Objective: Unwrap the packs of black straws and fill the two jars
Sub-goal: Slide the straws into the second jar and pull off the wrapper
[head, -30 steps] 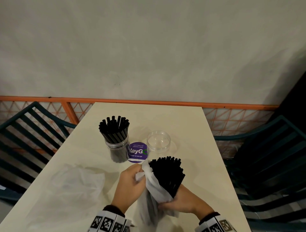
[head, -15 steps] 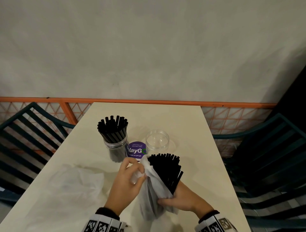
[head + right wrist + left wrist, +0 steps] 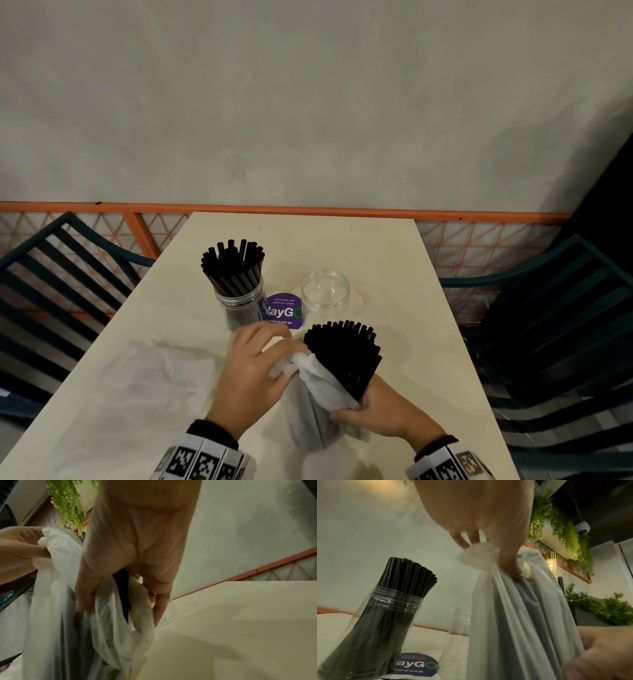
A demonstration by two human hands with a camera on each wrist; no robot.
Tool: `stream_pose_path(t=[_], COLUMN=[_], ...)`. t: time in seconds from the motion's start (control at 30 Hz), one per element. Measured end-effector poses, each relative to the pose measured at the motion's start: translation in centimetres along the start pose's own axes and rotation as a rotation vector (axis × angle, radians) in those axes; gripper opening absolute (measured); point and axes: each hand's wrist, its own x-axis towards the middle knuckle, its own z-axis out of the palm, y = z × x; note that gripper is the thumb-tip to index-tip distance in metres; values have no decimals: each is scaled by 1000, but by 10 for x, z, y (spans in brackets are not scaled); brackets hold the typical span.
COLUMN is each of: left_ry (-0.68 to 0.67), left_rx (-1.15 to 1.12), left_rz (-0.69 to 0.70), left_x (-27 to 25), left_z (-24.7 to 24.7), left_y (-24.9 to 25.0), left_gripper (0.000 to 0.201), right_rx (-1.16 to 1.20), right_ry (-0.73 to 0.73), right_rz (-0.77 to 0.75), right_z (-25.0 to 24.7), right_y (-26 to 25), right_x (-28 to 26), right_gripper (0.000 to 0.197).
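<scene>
A bundle of black straws stands upright near the table's front, its tops fanned out above a white plastic wrapper. My left hand pinches the bunched top edge of the wrapper on the bundle's left. My right hand grips the bundle low down through the wrapper. Behind them a clear jar holds many black straws. To its right stands an empty clear jar.
An empty crumpled wrapper lies on the cream table to the left. A purple round sticker sits between the jars. Dark slatted chairs flank the table. An orange rail runs along the far edge.
The wrapper has slid further down the bundle, baring more of the straws. My left hand has shifted a little down and toward me with the wrapper's edge.
</scene>
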Motion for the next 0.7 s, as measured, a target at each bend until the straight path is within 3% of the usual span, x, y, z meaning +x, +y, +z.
stream_pose_path(t=[0.07, 0.17, 0.33, 0.57, 0.7], left_ry=[64, 57, 65, -159, -233], left_rx=[36, 9, -99, -247, -373], left_rz=[14, 58, -71, -158, -301], left_x=[0, -5, -12, -24, -30], left_z=[3, 11, 22, 12, 10], left_y=[1, 1, -2, -14, -10], left_gripper=[20, 19, 20, 38, 49], right_rx=[14, 33, 35, -30, -121], right_ry=[-1, -11, 5, 13, -45], right_rz=[-14, -32, -44, 15, 1], right_z=[0, 3, 7, 3, 3], right_y=[-2, -5, -6, -1, -4], right_x=[1, 4, 4, -1, -1], right_gripper=[82, 78, 81, 74, 68])
